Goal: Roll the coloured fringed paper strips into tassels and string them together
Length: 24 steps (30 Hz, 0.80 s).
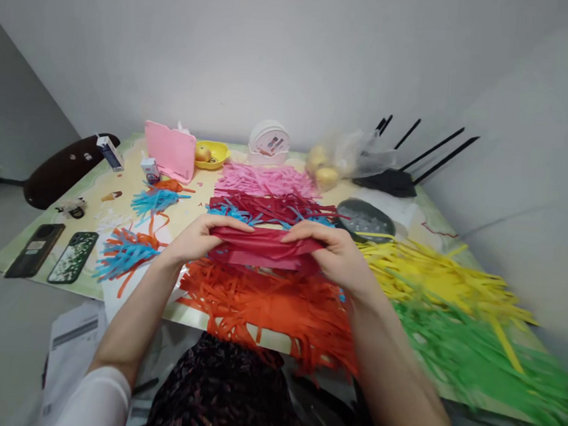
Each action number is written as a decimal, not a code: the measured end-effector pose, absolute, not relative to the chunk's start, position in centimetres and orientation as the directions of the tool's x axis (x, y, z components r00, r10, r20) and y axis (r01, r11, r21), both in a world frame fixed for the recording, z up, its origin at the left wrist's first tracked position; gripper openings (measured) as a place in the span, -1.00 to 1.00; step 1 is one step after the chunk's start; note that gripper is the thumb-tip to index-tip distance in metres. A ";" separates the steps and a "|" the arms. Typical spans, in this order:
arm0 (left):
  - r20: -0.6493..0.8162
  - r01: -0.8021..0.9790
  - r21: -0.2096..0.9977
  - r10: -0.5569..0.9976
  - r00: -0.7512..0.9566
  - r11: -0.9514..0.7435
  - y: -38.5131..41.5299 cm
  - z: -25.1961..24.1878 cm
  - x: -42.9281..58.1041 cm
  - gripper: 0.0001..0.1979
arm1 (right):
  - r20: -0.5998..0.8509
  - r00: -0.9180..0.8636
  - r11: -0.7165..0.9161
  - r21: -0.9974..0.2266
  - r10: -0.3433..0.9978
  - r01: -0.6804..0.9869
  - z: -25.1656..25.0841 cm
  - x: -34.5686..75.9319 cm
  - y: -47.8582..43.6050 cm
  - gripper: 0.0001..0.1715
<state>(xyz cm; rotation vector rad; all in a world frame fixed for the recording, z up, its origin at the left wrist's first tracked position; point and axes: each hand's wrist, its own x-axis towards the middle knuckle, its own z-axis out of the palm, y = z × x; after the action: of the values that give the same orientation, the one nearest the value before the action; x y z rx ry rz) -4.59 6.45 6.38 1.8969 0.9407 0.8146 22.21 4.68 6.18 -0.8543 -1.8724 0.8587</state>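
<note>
Between my two hands a folded sheet of dark pink tissue paper point(265, 246) is held above the table. My left hand point(206, 236) grips its left end, thumb on top. On its right end my right hand point(331, 248) is closed the same way. Orange fringed tissue paper point(275, 306) lies below it, toward my body. Just beyond are dark red fringed tissue point(274, 209) and some blue strips point(228, 214). Pink fringed tissue point(267, 180) lies farther back. Fingers under the sheet are partly hidden.
Yellow fringe point(438, 278) and green fringe point(481, 352) cover the right side. Blue and orange tassels point(129, 252) lie left, near two phones point(73, 258) point(36, 251). At the back stand a pink stand point(170, 150), a yellow bowl point(214, 155), a white round container point(269, 139) and a black router point(387, 181).
</note>
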 end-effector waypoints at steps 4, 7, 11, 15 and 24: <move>0.208 0.347 0.823 0.807 0.552 -0.449 6.5 7.3 -5.0 -0.29 | 0.417 -0.356 0.502 -0.843 0.836 0.192 6.9 22.8 5.2 -0.51; 0.174 0.409 0.752 0.754 0.633 -0.517 6.6 7.7 -5.8 -0.33 | 0.430 -0.338 0.508 -0.839 0.837 0.194 7.5 23.4 5.8 -0.52; 0.036 0.375 0.793 0.653 0.757 -0.479 7.3 7.7 -6.7 -0.29 | 0.452 -0.411 0.563 -0.801 0.791 0.203 8.6 23.9 6.4 -0.56; 0.014 0.312 0.868 0.647 0.762 -0.386 8.4 7.6 -5.1 -0.33 | 0.452 -0.505 0.599 -0.782 0.736 0.174 9.6 23.7 6.5 -0.58; 0.037 0.375 0.820 0.694 0.719 -0.432 9.9 9.7 -2.5 -0.66 | 0.397 -0.675 0.747 -0.559 0.622 0.360 13.1 25.3 6.7 -0.51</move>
<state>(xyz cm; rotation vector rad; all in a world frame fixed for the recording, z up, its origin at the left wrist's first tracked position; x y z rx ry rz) -2.49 9.93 9.68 2.0643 0.8111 0.4727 25.35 6.67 13.07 -0.7367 -2.3633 0.5959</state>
